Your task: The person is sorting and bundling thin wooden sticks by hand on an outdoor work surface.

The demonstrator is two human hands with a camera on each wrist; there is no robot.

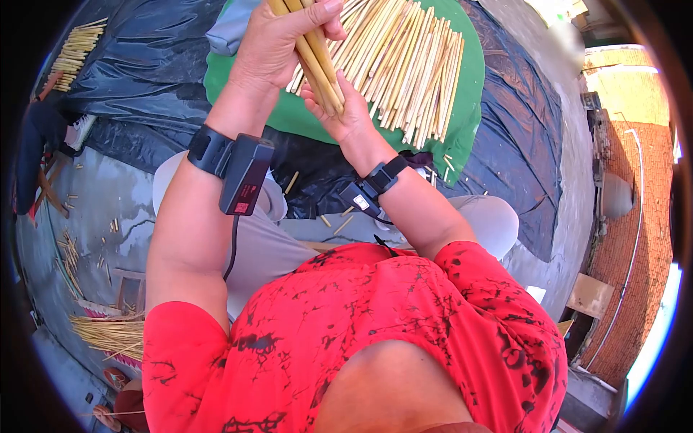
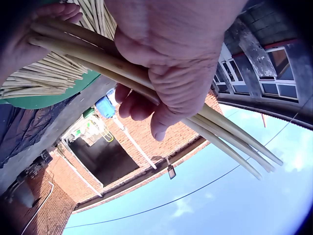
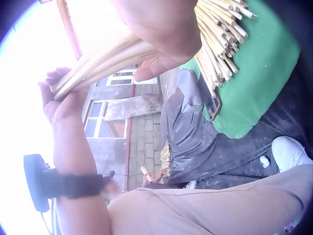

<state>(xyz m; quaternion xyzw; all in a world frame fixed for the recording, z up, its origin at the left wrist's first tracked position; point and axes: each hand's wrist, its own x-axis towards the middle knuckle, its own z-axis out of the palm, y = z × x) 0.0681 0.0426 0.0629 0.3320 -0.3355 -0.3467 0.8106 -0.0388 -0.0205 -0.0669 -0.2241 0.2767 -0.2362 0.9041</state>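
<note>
My left hand (image 1: 271, 47) grips a small bunch of long, pale yellow sticks (image 1: 315, 61), thumb across them and fingers behind. In the left wrist view the free ends of these sticks (image 2: 234, 134) fan out beyond the hand. Their near ends meet the palm of my right hand (image 1: 346, 119), whose fingers lie loosely along one side and thumb along the other. Seen from the right wrist, the right hand (image 3: 161, 29) partly covers the sticks. Just past both hands, a wide pile of similar sticks (image 1: 411, 68) lies on a green sheet (image 1: 469, 86).
Black plastic sheeting (image 1: 516, 137) covers the ground under the green sheet. A grey-blue cloth (image 1: 225, 35) lies at its left edge. Short offcuts (image 1: 343, 225) are scattered close to my legs. More sticks (image 1: 78, 50) and a person's shoe (image 1: 83, 133) are at far left.
</note>
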